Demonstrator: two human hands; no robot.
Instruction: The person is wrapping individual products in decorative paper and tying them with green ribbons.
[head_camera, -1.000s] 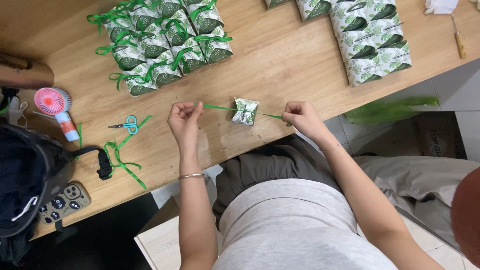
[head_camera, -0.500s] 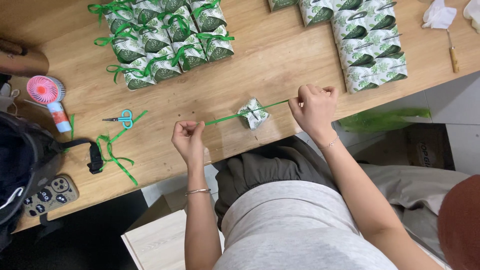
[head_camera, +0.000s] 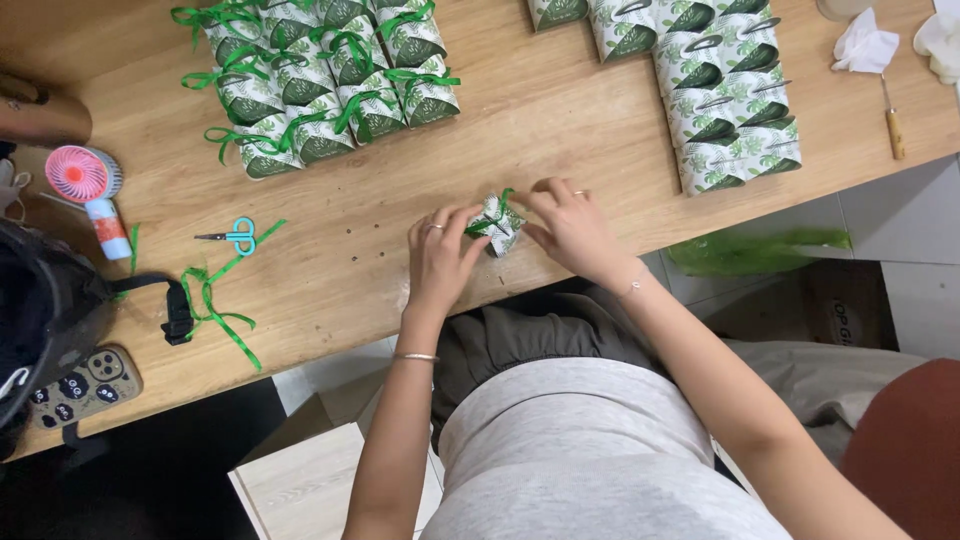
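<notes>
At the counter's near edge, head view:
Box: a small white box (head_camera: 496, 222) with green leaf print sits on the wooden counter (head_camera: 560, 120), between the two hands, green ribbon (head_camera: 503, 200) across its top.
Left hand: the left hand (head_camera: 440, 255) touches the box's left side, fingers curled in a narrow grip on box and ribbon.
Right hand: the right hand (head_camera: 575, 230) touches the box's right side, fingertips pinched narrowly at the ribbon on top.
Change: half a second ago the hands were well apart with the ribbon pulled straight between them; now both have closed in on the box and the ribbon is gathered over it.
Tied boxes: a cluster of tied boxes (head_camera: 320, 85), same leaf print, with green bows, stands at the far left of the counter.
Untied boxes: rows of plain boxes (head_camera: 725, 110), same print, without ribbon, stand at the far right.
Scissors: teal-handled scissors (head_camera: 232, 236) lie left of the hands.
Scraps: loose green scraps (head_camera: 215, 310) lie below the scissors.
Fan: a pink fan (head_camera: 80, 180) lies near the left edge.
Phone: a phone (head_camera: 85, 385) in a patterned case lies at the left corner.
Bag: a green bag (head_camera: 760, 250) lies below the counter's right edge.
</notes>
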